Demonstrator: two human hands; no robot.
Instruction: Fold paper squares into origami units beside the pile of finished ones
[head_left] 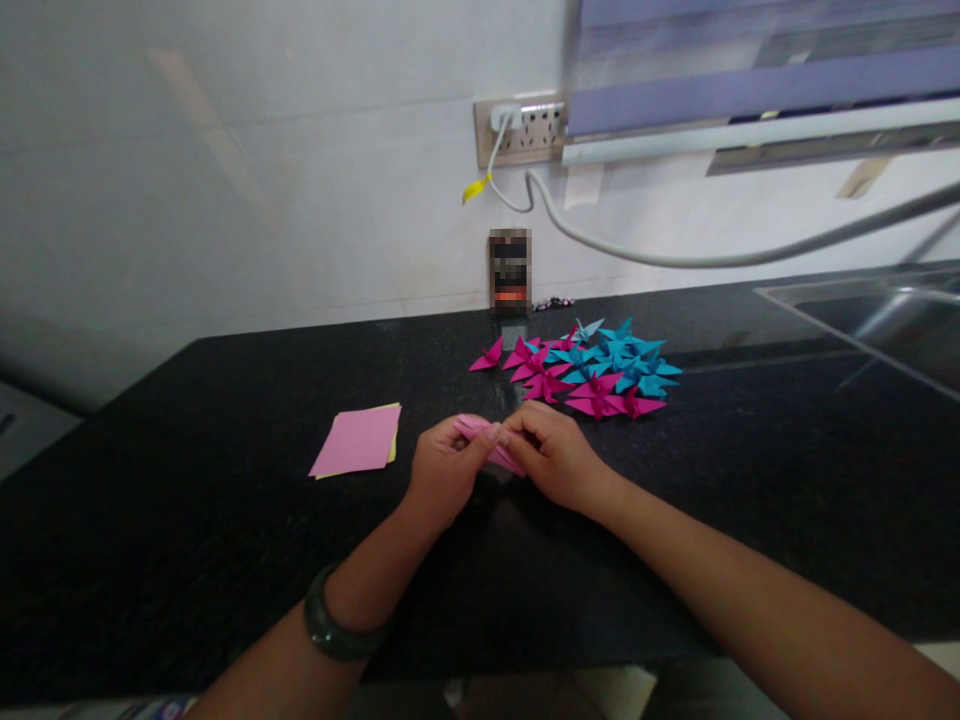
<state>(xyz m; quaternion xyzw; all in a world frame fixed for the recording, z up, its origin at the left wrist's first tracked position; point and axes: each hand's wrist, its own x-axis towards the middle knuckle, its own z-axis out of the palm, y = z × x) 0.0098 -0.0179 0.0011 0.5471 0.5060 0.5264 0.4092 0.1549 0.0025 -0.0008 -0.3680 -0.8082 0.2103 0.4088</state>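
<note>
Folded pink paper [510, 461]: held between both hands, in from the near edge of the surface [225, 540], short of the folded birds [596, 388] toward its far edge and right of the loose sheets [355, 442]
Left hand [448, 462]: grip closed, thumb over fingers, on the paper's far-left end
Right hand [556, 450]: grip pinched closed beside the left thumb, nearer the other end
Step in hand: by the pinch, likely shaping or pressing a fold; fingers hide much, so which fold is unclear
Next move calls for: steady alignment and light thumb pressure
Long axis: slanting, one end toward the far-left corner, the other toward the near edge, rightward
</note>
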